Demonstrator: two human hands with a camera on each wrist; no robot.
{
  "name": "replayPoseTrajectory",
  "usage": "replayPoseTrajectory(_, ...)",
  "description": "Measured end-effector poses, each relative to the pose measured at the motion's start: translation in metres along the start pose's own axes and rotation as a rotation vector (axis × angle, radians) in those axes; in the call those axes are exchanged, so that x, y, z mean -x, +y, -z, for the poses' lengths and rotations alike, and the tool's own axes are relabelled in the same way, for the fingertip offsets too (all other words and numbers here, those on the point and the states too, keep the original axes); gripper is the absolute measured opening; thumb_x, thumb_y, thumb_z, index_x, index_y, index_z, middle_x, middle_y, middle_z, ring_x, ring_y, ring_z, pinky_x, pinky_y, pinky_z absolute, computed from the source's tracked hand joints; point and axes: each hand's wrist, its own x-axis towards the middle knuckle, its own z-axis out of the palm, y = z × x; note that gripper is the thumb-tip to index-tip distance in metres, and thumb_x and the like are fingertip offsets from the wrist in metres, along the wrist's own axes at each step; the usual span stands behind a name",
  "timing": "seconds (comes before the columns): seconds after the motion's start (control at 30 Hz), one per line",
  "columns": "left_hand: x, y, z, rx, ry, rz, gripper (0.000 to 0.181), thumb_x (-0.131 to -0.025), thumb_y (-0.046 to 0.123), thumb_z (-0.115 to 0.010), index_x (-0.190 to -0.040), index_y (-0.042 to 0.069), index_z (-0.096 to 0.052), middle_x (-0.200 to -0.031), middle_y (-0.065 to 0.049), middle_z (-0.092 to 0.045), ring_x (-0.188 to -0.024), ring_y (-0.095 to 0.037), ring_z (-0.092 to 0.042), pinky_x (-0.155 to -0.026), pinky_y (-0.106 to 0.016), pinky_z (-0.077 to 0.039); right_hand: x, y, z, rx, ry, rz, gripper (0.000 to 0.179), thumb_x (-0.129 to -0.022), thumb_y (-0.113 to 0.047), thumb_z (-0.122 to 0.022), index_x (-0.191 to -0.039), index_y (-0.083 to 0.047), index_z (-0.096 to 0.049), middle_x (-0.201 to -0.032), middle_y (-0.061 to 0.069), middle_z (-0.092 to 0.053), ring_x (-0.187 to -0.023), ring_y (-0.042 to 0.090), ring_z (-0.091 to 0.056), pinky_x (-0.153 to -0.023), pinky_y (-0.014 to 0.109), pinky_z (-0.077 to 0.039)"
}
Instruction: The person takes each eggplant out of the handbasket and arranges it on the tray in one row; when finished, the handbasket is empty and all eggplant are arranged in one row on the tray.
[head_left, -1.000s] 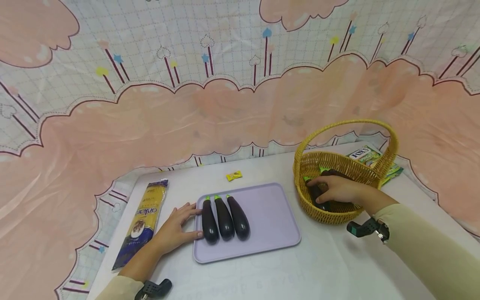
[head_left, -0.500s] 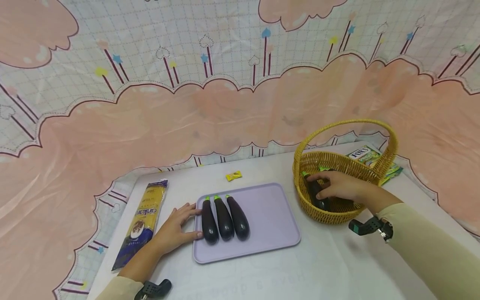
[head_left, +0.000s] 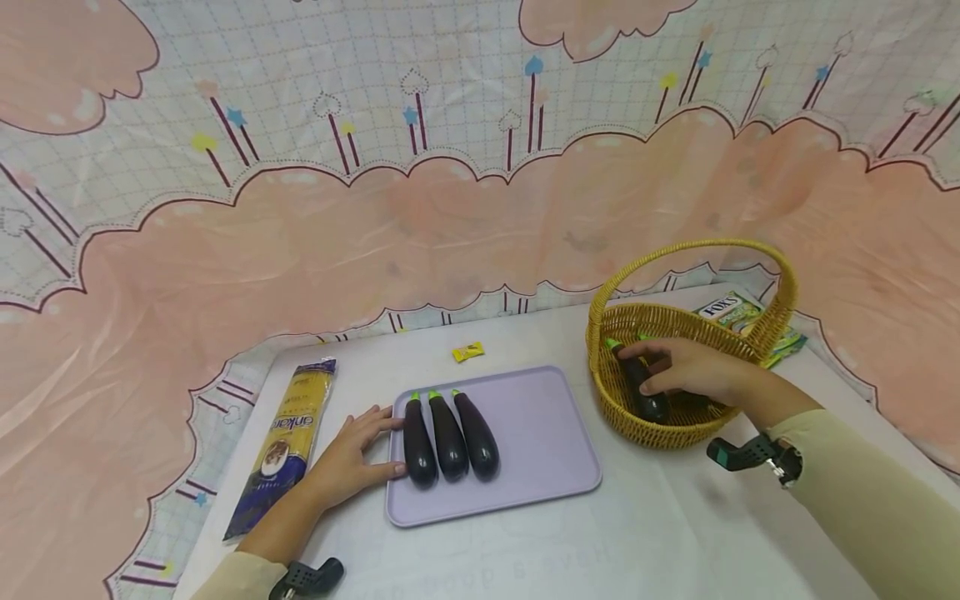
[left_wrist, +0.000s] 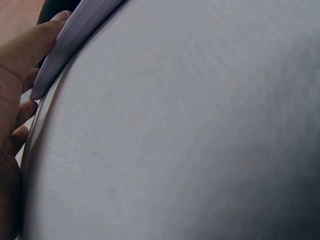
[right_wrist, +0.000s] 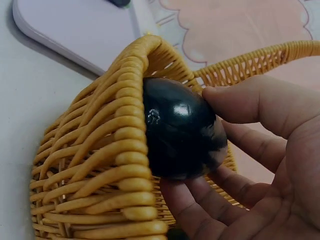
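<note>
In the head view, my right hand (head_left: 686, 369) reaches into a yellow wicker basket (head_left: 637, 433) and holds an eggplant (head_left: 633, 375), its green stem pointing away. The right wrist view shows thumb and fingers curled around the glossy rounded end of this eggplant (right_wrist: 175, 130), close to the basket's rim (right_wrist: 132, 125). Another green stem (head_left: 642, 337) shows beside it, its body mostly hidden behind my hand. On the left, my left hand (head_left: 352, 458) touches the edge of a lilac tray (head_left: 540, 442) with relaxed fingers. Three eggplants (head_left: 450, 437) lie side by side on the tray's left half.
A blue and yellow packet (head_left: 288, 442) lies left of the tray. Behind the tray is a small yellow wrapped sweet (head_left: 468, 352). A green FOX'S bag (head_left: 731, 312) lies behind the basket, whose tall handle (head_left: 697, 244) arches above it. A patterned cloth hangs at the back.
Inside the basket, my right hand has shifted slightly to the right and away, and the eggplant has moved a little with it. My left hand stays in place at the tray.
</note>
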Motion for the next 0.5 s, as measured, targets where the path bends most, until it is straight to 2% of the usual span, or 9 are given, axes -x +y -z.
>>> replayPoseTrajectory(0.5,-0.0007,-0.0032,-0.0002,0.005,-0.002,-0.007,0.076,-0.084,0.047,-0.09,-0.148,0.015,-0.063,-0.166,-0.018,-0.045,-0.16,-0.044,-0.024,-0.13,-0.067,-0.001,0.0093,-0.0062,0.0079,-0.169,-0.008,0.05,0.06,-0.094,-0.011,-0.079,-0.149,-0.004,-0.057,-0.152,0.028,-0.047,-0.129,0.04,-0.055,-0.097,0.034,-0.057)
